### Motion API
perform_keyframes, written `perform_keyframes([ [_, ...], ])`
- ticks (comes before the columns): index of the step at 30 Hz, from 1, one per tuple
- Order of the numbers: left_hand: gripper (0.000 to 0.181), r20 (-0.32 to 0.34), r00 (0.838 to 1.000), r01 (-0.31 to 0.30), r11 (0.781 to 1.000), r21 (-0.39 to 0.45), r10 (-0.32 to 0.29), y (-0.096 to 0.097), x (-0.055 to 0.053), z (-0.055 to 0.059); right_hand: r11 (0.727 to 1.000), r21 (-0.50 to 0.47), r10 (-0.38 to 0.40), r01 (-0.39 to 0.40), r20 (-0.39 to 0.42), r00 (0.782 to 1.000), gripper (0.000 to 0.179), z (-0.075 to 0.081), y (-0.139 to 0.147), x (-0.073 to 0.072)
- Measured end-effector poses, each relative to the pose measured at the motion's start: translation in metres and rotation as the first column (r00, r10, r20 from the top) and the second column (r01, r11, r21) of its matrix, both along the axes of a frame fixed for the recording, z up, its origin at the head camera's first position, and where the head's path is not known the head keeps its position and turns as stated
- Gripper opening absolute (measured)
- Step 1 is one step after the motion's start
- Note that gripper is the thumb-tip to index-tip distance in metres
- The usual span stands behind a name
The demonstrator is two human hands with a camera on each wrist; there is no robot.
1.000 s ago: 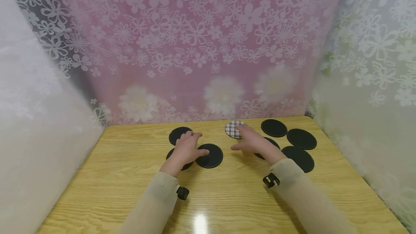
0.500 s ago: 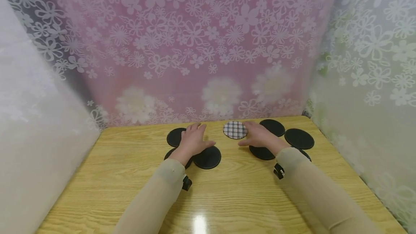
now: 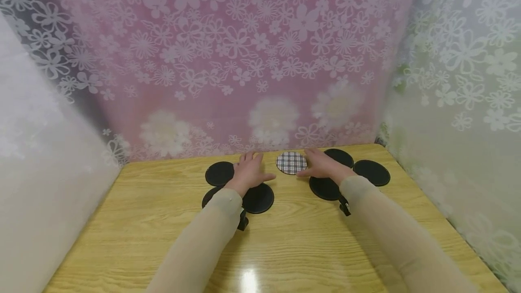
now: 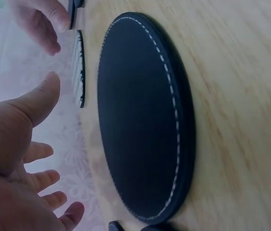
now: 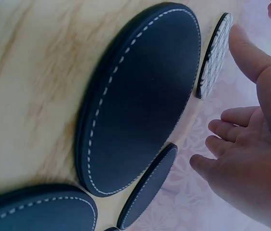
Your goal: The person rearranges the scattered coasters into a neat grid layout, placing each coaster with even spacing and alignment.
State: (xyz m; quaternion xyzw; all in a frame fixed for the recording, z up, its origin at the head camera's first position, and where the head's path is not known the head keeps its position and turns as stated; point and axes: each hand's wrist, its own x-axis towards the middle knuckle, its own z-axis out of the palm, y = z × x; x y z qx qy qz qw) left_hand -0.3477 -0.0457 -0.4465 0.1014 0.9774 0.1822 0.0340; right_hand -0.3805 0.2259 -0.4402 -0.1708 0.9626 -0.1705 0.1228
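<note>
A round plaid coaster (image 3: 291, 163), white with dark lines, lies near the table's back edge between my two hands. Right beside it, thumb and fingertips at its right rim, is my right hand (image 3: 323, 165), fingers extended. My left hand (image 3: 250, 173) hovers left of the plaid coaster with fingers spread and nothing held, above a black coaster (image 3: 258, 199). In the left wrist view this black coaster (image 4: 140, 115) shows white edge stitching. Under my right hand sits another stitched black coaster (image 5: 140, 101), partly covered in the head view.
Left of my left hand lie a black coaster (image 3: 220, 173) and another (image 3: 209, 196) half behind the sleeve. On the right are more black ones, at the back (image 3: 339, 156) and near the side edge (image 3: 371, 172). A pink floral curtain (image 3: 260, 58) hangs behind the wooden table (image 3: 122, 238).
My left hand has moved right and forward off the left coasters. My right hand has drawn back from over the plaid coaster to its right side. The coasters keep their arrangement.
</note>
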Motion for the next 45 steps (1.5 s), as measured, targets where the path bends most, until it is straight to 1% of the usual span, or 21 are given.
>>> perform_keyframes([
  [5,0.086,0.000,1.000,0.000,1.000,0.004,0.000,0.005,-0.005,-0.004,1.000,-0.008,0.012,-0.013,-0.009,1.000,0.102,-0.002,0.000,-0.004],
  [9,0.083,0.022,1.000,0.021,1.000,-0.012,-0.020,0.011,-0.009,-0.005,0.999,-0.024,0.025,-0.025,-0.015,1.000,0.082,-0.003,-0.002,-0.007],
  [12,0.082,0.041,0.999,0.034,0.999,-0.027,-0.033,0.016,-0.011,-0.004,1.000,-0.009,0.025,-0.025,-0.021,0.999,0.073,-0.004,-0.003,-0.010],
  [15,0.082,0.048,0.998,0.038,0.999,-0.029,-0.037,0.019,-0.012,-0.003,1.000,0.023,0.014,-0.013,-0.023,1.000,0.077,-0.004,-0.002,-0.012],
  [18,0.083,0.064,0.997,0.040,0.999,-0.026,-0.038,0.021,-0.010,-0.004,0.999,0.047,0.009,-0.009,-0.006,1.000,0.081,-0.006,-0.002,-0.014],
  [23,0.078,0.072,0.997,0.030,0.999,-0.026,-0.028,0.021,-0.005,-0.007,0.996,0.082,0.033,-0.034,0.006,0.999,0.081,-0.006,-0.005,-0.016],
  [27,0.072,0.058,0.998,0.022,0.999,-0.031,-0.020,0.023,-0.007,-0.009,0.994,0.098,0.044,-0.043,-0.009,0.999,0.076,-0.004,-0.008,-0.016],
  [31,0.070,0.042,0.999,0.007,0.999,-0.043,-0.005,0.028,-0.012,-0.012,0.992,0.111,0.067,-0.063,-0.035,0.997,0.053,-0.003,-0.012,-0.016],
  [33,0.070,0.037,0.999,-0.005,0.999,-0.040,0.007,0.030,-0.014,-0.013,0.991,0.116,0.073,-0.068,-0.047,0.996,0.049,-0.003,-0.014,-0.016],
  [35,0.068,0.035,0.999,-0.017,0.999,-0.035,0.018,0.033,-0.015,-0.014,0.991,0.121,0.068,-0.062,-0.050,0.996,0.049,-0.004,-0.015,-0.016],
  [38,0.065,0.038,0.999,-0.026,1.000,-0.016,0.026,0.035,-0.015,-0.016,0.993,0.115,0.039,-0.034,-0.047,0.998,0.051,-0.006,-0.017,-0.016],
  [42,0.065,0.046,0.999,-0.029,0.999,0.014,0.028,0.037,-0.017,-0.017,0.995,0.100,0.013,-0.010,-0.027,1.000,0.040,-0.008,-0.018,-0.018],
  [45,0.065,0.056,0.998,-0.034,0.999,0.036,0.032,0.037,-0.017,-0.016,0.996,0.085,0.007,-0.006,-0.011,1.000,0.039,-0.007,-0.019,-0.019],
])
